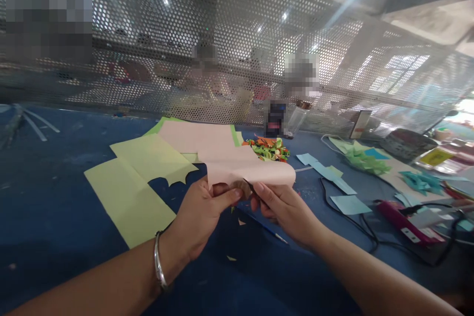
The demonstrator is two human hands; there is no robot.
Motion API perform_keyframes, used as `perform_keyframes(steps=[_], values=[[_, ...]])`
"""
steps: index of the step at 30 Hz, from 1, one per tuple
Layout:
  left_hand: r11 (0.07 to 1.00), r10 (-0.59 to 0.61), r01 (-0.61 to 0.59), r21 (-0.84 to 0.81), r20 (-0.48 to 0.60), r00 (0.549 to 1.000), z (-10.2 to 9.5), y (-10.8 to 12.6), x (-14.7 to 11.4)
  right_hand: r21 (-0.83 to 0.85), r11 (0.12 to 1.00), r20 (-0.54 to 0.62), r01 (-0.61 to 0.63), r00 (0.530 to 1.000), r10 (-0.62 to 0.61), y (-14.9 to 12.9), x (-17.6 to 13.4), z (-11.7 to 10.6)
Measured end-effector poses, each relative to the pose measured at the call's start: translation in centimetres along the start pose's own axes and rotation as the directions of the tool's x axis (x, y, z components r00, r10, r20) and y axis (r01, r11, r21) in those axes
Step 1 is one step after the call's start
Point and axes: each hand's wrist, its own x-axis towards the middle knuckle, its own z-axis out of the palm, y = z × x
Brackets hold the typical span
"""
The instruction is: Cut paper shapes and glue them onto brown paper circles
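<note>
The curled pale-pink paper sheet [255,172] is above the blue tabletop [55,197], its near edge pinched by the left hand's [202,210] fingers. The right hand's [283,207] fingers grip a thin dark tool [251,185] (mostly hidden) at that edge. Cutting there looks unfinished; left of the sheet, a pale-yellow paper sheet [151,155] already has a scalloped cut-out.

from where i'm standing it's one head-worn cam, facing forward and kinda down, left hand [200,210] and right hand [283,205] pretty close up, looking across the blue table [55,197] toward a perforated screen [240,15] behind.
</note>
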Motion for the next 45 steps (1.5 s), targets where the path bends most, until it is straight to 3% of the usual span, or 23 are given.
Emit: perform_keyframes(steps=[25,37,45], values=[[0.997,0.064,-0.060,-0.043,0.086,0.994,0.1,-0.7,-0.5,0.066,0.998,0.007,0.010,1.000,-0.010,-0.2,-1.3,-0.1],[0.994,0.102,-0.104,0.030,0.068,0.992,-0.1,-1.9,-0.3,-0.159,0.974,-0.007,0.163,0.986,-0.167,1.0,-0.9,-0.7],[0.987,0.142,-0.146,0.060,0.061,0.988,-0.3,-2.1,-0.3,-0.275,0.946,-0.008,0.170,0.984,-0.179,1.5,-0.8,-1.0]])
